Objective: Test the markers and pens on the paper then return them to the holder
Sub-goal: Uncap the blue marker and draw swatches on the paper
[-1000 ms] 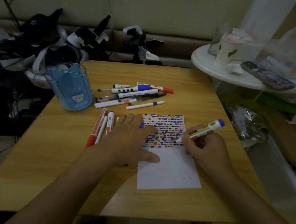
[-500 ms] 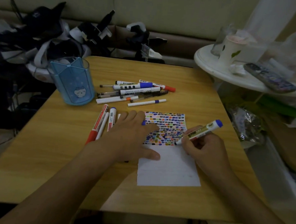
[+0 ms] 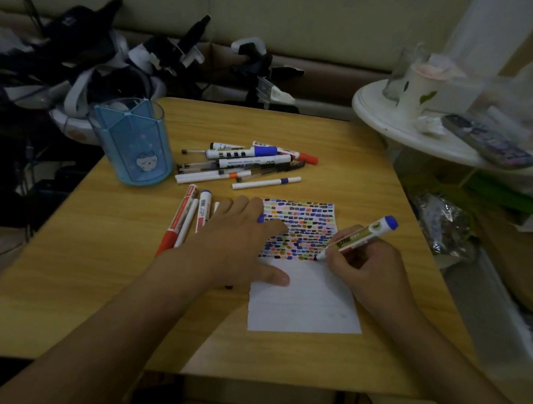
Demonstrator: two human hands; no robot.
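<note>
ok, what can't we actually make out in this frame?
- Head view: left hand covers the paper's left edge and parts of the pens beside it.
- Marker tip contact: too small to tell.
- Holder contents: dim, unclear.
- Pen labels: too small.

We see a counter (image 3: pixel 105 263) of light wood-grain laminate, smooth with a soft sheen. The paper (image 3: pixel 302 307) on it is matt white, its upper half covered in flat ink dabs. The holder (image 3: pixel 131 143) looks like translucent blue plastic, glossy at the rim. The marker (image 3: pixel 358 237) has a smooth plastic barrel with a printed label, as do the pens and markers (image 3: pixel 245 164) lying loose. The round side table (image 3: pixel 397 128) looks painted white, slightly glossy.
</note>
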